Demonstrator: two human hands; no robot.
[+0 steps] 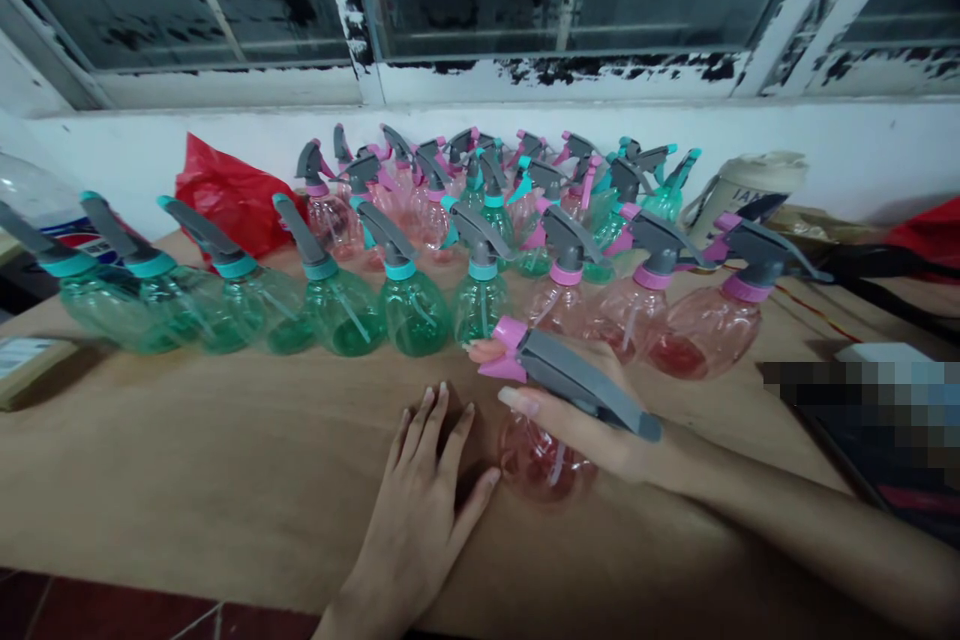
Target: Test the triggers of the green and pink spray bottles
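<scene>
My right hand (592, 425) is wrapped around the neck of a pink spray bottle (541, 460), under its grey trigger head (581, 382) with pink nozzle. The bottle stands on the brown table (225, 480) near me. My left hand (424, 490) lies flat on the table with fingers spread, just left of the bottle, its thumb close to the bottle's base. Behind stands a row of green spray bottles (337, 305) on the left and pink spray bottles (675, 310) on the right.
More spray bottles crowd the back by the white wall. A red plastic bag (225, 195) lies at the back left, a white container (750, 190) at the back right. A large clear bottle (41, 205) is at far left, a box (26, 365) below it.
</scene>
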